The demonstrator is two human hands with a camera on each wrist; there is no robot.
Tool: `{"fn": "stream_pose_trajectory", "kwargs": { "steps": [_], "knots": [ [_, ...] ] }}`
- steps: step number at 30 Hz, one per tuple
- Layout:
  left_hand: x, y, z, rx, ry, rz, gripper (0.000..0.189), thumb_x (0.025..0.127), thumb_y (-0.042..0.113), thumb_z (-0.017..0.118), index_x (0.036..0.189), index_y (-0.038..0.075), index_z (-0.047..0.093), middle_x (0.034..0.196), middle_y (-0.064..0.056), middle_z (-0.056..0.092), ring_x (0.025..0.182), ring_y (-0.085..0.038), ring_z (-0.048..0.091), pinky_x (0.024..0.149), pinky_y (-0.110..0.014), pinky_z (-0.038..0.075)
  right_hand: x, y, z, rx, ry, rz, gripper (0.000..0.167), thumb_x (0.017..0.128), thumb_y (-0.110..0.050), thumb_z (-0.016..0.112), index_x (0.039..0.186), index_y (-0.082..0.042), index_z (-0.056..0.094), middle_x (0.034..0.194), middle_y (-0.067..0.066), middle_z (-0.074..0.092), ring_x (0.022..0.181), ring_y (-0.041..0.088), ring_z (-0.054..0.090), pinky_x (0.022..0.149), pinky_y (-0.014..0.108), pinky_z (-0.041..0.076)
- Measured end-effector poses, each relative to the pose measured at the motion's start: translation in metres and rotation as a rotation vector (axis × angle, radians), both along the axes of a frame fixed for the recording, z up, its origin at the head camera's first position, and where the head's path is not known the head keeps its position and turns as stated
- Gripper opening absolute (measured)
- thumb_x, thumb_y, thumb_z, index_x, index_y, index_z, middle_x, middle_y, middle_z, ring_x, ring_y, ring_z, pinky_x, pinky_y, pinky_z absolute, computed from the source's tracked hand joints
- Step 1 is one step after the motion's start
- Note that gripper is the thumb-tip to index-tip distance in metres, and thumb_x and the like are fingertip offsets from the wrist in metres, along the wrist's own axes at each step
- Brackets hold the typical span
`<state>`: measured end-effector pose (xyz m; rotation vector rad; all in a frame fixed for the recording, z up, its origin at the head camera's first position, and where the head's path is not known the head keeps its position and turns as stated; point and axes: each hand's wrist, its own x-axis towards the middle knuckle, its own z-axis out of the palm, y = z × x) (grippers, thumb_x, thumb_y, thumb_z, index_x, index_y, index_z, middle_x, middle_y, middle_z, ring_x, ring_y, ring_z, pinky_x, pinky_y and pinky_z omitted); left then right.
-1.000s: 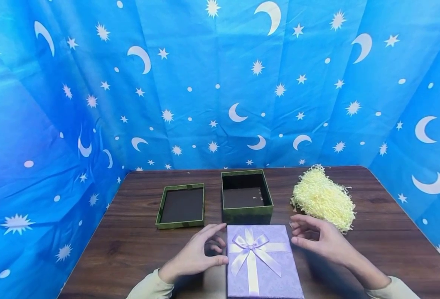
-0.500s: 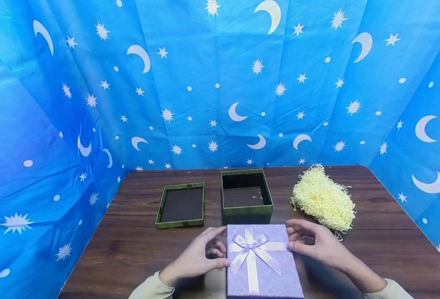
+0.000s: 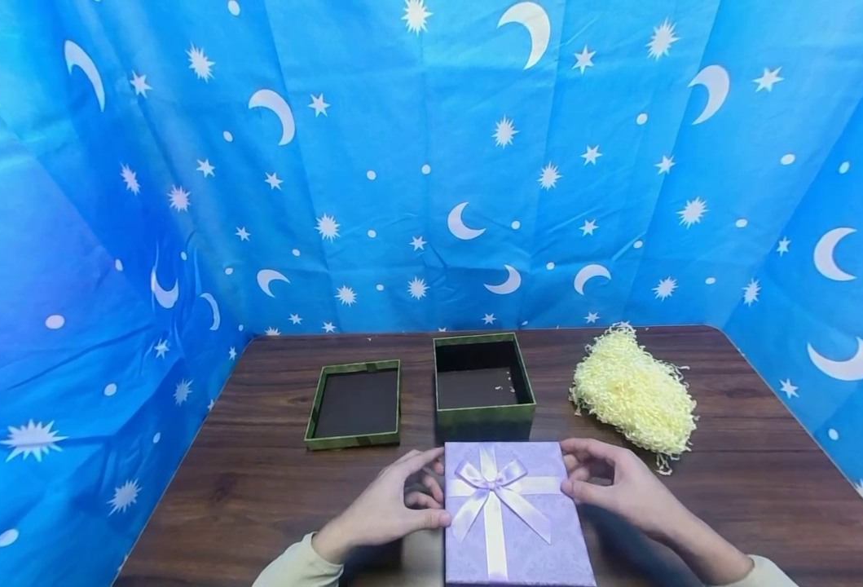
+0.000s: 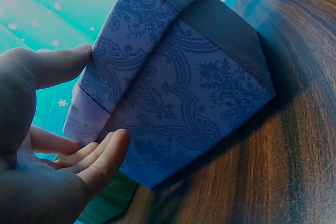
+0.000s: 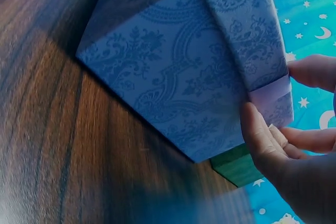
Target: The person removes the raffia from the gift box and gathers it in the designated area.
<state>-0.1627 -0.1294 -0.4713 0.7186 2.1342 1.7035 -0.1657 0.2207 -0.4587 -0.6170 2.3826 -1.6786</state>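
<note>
A purple gift box (image 4: 184, 103) with a patterned surface stands at the front of the table. Its lid (image 3: 522, 554) carries a pale ribbon and a bow (image 3: 492, 486). At the lid's left side my left hand (image 3: 390, 504) holds the edge between thumb and fingers. My right hand (image 3: 625, 493) grips the opposite side in the same way, with its fingertips on the lid's rim. In both wrist views the lid sits on the box body, and the fingers touch near the ribbon band (image 4: 88, 109). What the box contains is hidden.
Behind the purple box stands a green box (image 3: 486, 417), uncovered, with a few pale shreds inside. Its upturned green lid (image 3: 358, 405) lies to the left. A heap of yellow shredded paper (image 3: 632, 391) sits at the right. Blue star-patterned cloth (image 3: 402, 163) encloses the table.
My right hand has moved left from beside the box until its fingers reach the lid's edge. The left hand stays nearly still at its side. The box has not visibly moved.
</note>
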Motion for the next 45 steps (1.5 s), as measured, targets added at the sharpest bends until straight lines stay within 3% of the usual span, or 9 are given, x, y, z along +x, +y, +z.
{"fn": "stream_pose_trajectory", "kwargs": {
  "steps": [6, 15, 23, 45],
  "knots": [
    [0.000, 0.001, 0.000, 0.011, -0.051, -0.009, 0.082, 0.082, 0.009, 0.078, 0.147, -0.006, 0.031, 0.119, -0.015, 0.048, 0.094, -0.015, 0.061, 0.082, -0.031, 0.058, -0.001, 0.001, 0.003, -0.100, -0.188, 0.034, 0.058, 0.091, -0.007, 0.065, 0.135, 0.020, 0.038, 0.108, 0.019, 0.060, 0.091, 0.011, 0.066, 0.072, 0.036, 0.060],
    [0.001, 0.001, 0.001, 0.039, -0.093, -0.017, 0.081, 0.082, 0.008, 0.076, 0.147, -0.008, 0.030, 0.116, -0.013, 0.048, 0.091, -0.012, 0.061, 0.077, -0.025, 0.058, -0.002, 0.003, 0.003, -0.143, -0.294, 0.060, 0.063, 0.092, -0.009, 0.064, 0.140, 0.018, 0.031, 0.102, 0.011, 0.062, 0.090, 0.013, 0.065, 0.075, 0.037, 0.060],
    [0.001, 0.002, 0.004, 0.041, -0.131, -0.005, 0.082, 0.082, 0.008, 0.077, 0.147, -0.008, 0.030, 0.117, -0.013, 0.049, 0.091, -0.012, 0.061, 0.075, -0.022, 0.056, -0.002, 0.003, 0.003, -0.174, -0.315, 0.084, 0.064, 0.093, -0.008, 0.062, 0.141, 0.018, 0.027, 0.099, 0.008, 0.061, 0.089, 0.013, 0.064, 0.075, 0.036, 0.059],
    [0.001, 0.001, 0.010, 0.036, -0.132, -0.017, 0.081, 0.083, 0.008, 0.076, 0.147, -0.008, 0.030, 0.116, -0.013, 0.051, 0.091, -0.013, 0.062, 0.074, -0.021, 0.055, -0.002, 0.004, 0.006, -0.214, -0.340, 0.103, 0.063, 0.095, -0.007, 0.059, 0.141, 0.018, 0.025, 0.101, 0.007, 0.059, 0.091, 0.011, 0.062, 0.076, 0.035, 0.059]
  ]
}}
